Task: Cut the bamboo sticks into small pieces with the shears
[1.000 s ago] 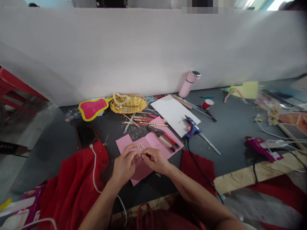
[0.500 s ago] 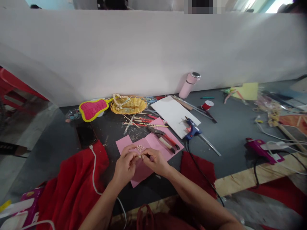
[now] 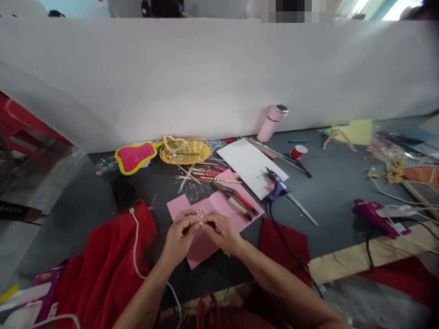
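My left hand [image 3: 181,235] and my right hand [image 3: 222,232] meet fingertip to fingertip over the pink paper [image 3: 202,249]. Between them they pinch a tiny pale piece [image 3: 201,223], too small to make out well. Just beyond the fingertips lies a little pile of pale pieces [image 3: 201,212] on the paper. Pliers with red handles [image 3: 244,204] rest on the paper's right part, beside a tool with a pale handle [image 3: 239,208]. Several thin red and pale sticks [image 3: 209,176] lie behind the paper.
A blue glue gun [image 3: 276,186] lies on white paper [image 3: 252,160], its black cord running forward. Behind are a yellow basket [image 3: 192,151] and a pink bottle [image 3: 270,123]. Red cloth [image 3: 113,256] and a phone [image 3: 124,194] lie left, a purple power strip [image 3: 380,218] right.
The fingertips have shifted slightly around the small piece, and its pale end shows more clearly between them. The whole view has moved a little; the objects on the table stay put.
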